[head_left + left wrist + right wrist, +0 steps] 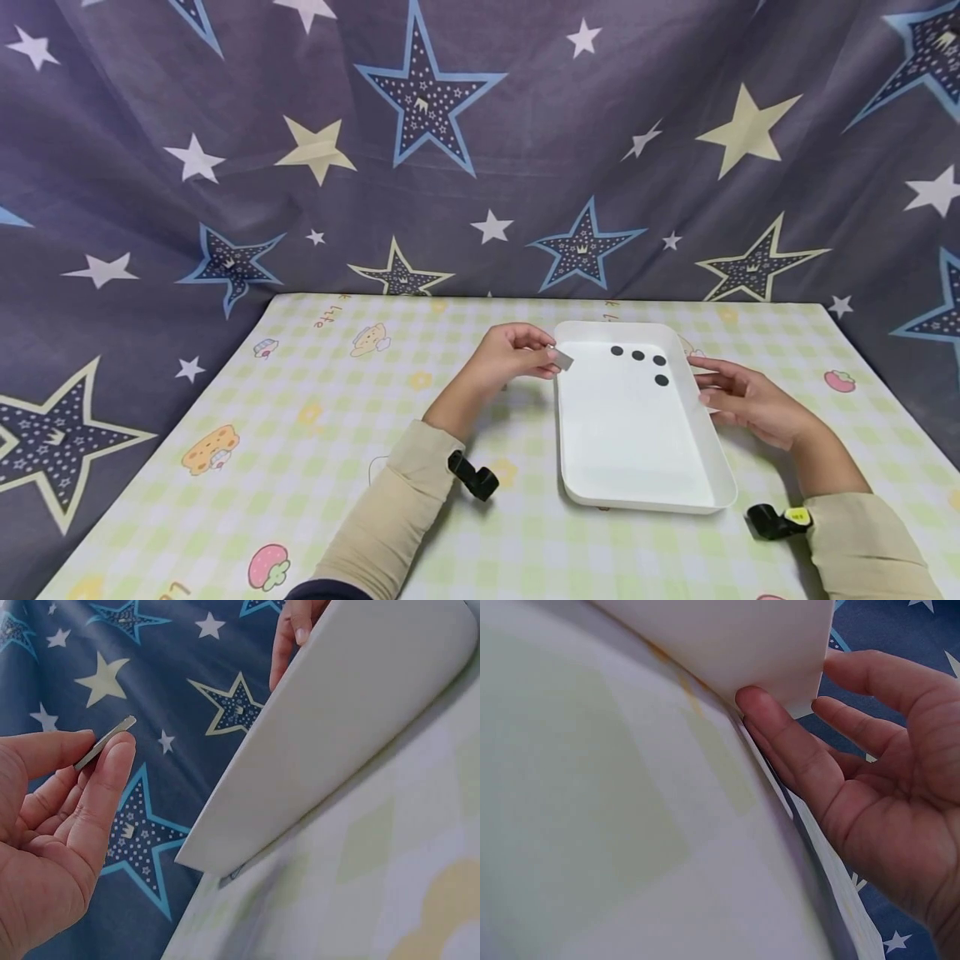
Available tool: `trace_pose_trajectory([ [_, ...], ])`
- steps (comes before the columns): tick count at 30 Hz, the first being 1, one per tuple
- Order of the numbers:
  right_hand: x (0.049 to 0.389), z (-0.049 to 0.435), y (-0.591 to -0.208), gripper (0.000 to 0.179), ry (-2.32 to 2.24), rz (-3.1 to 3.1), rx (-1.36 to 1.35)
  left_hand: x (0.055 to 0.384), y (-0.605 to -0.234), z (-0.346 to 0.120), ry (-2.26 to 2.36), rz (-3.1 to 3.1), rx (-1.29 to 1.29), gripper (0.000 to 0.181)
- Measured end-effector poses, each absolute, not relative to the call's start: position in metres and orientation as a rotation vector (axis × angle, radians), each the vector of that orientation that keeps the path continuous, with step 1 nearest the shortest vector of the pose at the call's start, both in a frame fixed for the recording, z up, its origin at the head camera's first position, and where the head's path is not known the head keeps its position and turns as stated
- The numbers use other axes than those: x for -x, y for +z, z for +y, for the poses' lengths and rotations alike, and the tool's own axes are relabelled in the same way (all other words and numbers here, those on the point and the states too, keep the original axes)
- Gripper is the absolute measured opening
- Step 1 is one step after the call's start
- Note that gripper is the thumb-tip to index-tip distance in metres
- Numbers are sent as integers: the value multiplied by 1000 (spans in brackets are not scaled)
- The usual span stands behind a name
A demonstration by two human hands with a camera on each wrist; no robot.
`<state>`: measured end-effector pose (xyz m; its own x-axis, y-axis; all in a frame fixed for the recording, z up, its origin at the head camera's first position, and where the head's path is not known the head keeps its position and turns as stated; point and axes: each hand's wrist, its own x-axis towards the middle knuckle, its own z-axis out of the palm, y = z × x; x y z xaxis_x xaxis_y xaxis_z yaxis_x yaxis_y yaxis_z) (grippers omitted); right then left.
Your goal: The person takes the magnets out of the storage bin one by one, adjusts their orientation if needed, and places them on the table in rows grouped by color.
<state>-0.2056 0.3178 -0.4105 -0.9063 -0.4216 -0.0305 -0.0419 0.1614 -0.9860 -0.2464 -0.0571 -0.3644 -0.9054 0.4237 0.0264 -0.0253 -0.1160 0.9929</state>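
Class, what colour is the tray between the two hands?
The tray is white; the head view shows it best.

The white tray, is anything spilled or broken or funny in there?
Nothing looks spilled or broken in the white tray. The only slightly odd bit: four black dots bunch toward its far right corner, three in a slanted row, one out of line.

Four discs (637, 356), one tray (637, 442), seemingly one plate (564, 361)

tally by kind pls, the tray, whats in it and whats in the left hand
Black round flat discs: 4
White rectangular tray: 1
Small flat grey piece, in the left hand: 1
Total: 6
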Motion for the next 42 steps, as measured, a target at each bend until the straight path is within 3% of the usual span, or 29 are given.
trace_pose_trajectory([
  [42, 204, 316, -409, 55, -1757, 2204, 395, 241, -365, -131, 2078, 2042, -351, 22],
])
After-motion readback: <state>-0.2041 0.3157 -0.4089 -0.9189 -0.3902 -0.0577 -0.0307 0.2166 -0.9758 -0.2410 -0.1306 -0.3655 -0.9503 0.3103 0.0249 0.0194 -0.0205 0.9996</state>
